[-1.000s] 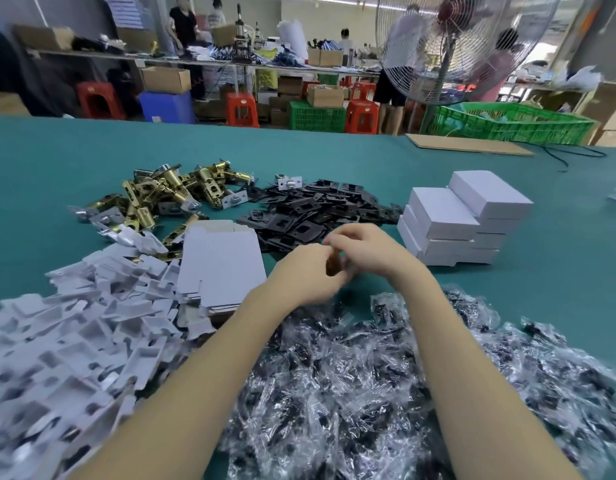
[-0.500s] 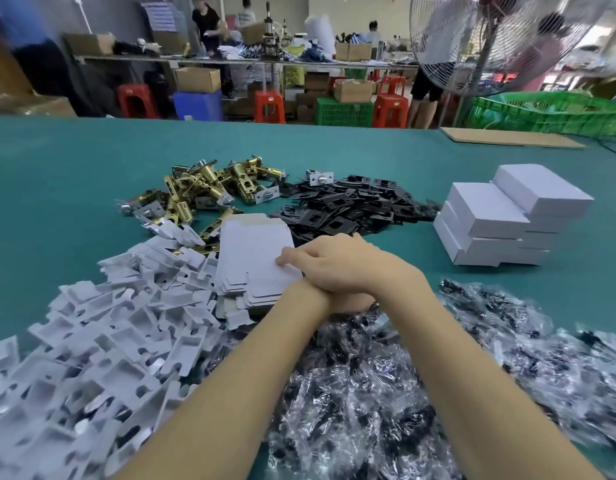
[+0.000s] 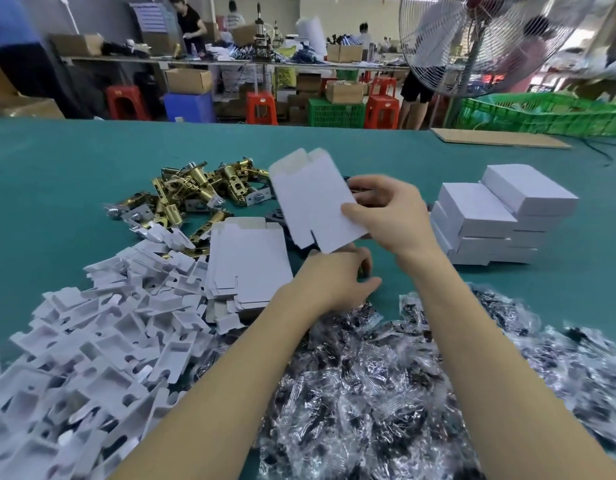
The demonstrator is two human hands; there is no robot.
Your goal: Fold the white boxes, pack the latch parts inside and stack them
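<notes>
The right hand (image 3: 391, 220) is pinching one flat box blank (image 3: 315, 199) by its edge, holding it tilted above the worktop (image 3: 74, 161), seemingly to open it for folding. The left hand (image 3: 337, 280) is hovering beneath with fingers loosely curled, holding nothing visible, while finished boxes (image 3: 497, 213) are sitting stacked just right, clear of the parts.

**Colours on the worktop**

The worktop (image 3: 74, 161) is teal. Flat box blank (image 3: 313, 199), stacked boxes (image 3: 497, 216) and card inserts (image 3: 91, 341) are white. Latch parts (image 3: 195, 188) are brass-gold; bagged pieces (image 3: 386, 393) black under clear, glinting plastic.
</notes>
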